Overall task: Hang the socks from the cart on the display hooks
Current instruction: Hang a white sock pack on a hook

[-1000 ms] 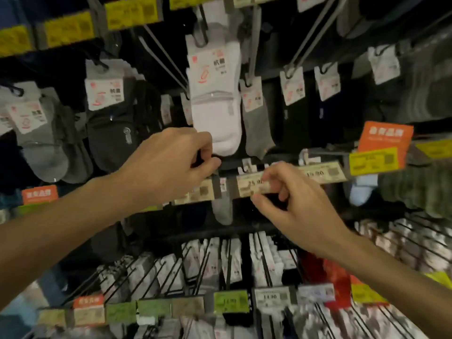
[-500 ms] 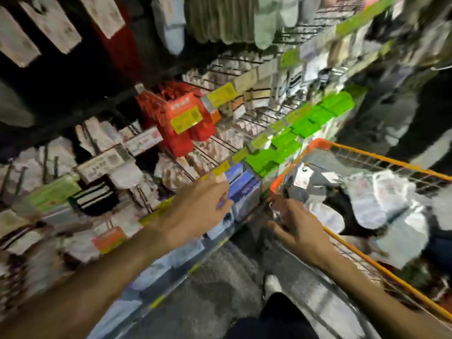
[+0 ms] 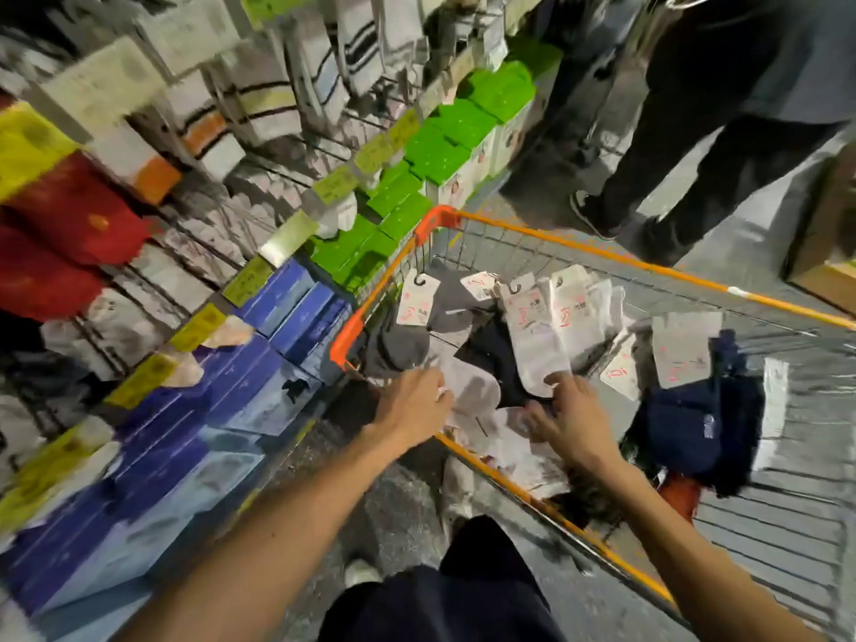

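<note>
Since the last frame I see both hands reach further into the wire cart (image 3: 556, 244), past its orange rim. Left hand (image 3: 410, 403) curls at a soft white sock (image 3: 477, 391); grip too blurred to call. Right hand (image 3: 576, 421) is spread, forefinger on a long white sock (image 3: 537, 354) just ahead.

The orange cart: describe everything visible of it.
The cart is a wire basket of grey metal mesh with an orange rim, standing beside the display shelves. Socks lie loose inside: white pairs with card labels, grey ones, navy ones. Both hands reach over its near rim: the left hand at the corner, the right hand touching a white pair.
</note>
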